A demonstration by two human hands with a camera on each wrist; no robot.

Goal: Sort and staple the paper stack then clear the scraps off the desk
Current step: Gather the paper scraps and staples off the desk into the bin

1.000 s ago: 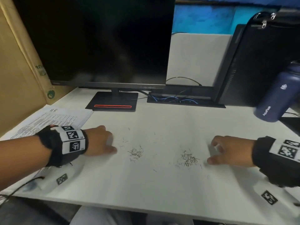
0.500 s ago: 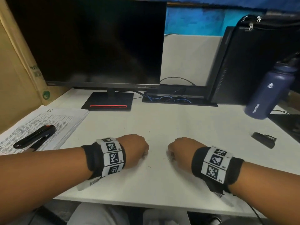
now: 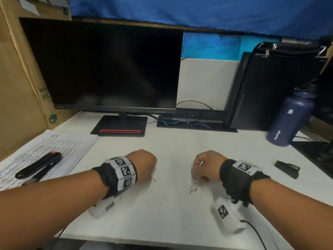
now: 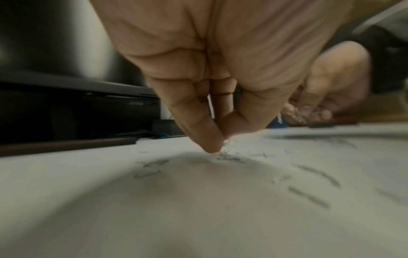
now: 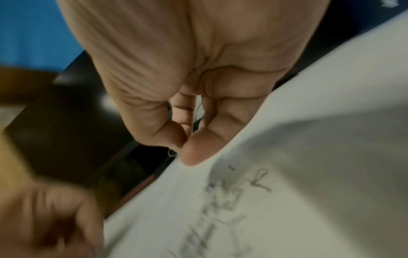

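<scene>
A white bench (image 3: 171, 219) carries a monitor (image 3: 108, 65), papers (image 3: 46, 152) and bottle (image 3: 292, 120) (dark blue). Both hands, left (image 3: 144, 165) and right (image 3: 207, 165), pinch staples (image 3: 191, 189) between curled fingers (image 4: 198, 125).

Both wrist views are motion-blurred. In the head view the left hand (image 3: 144, 165) hides its own fingertips, so its grip on the scraps (image 3: 191, 189) cannot be told there. The paper stack (image 3: 45, 154) is cut off at the frame's left edge, the bottle (image 3: 292, 120) blurred.
</scene>
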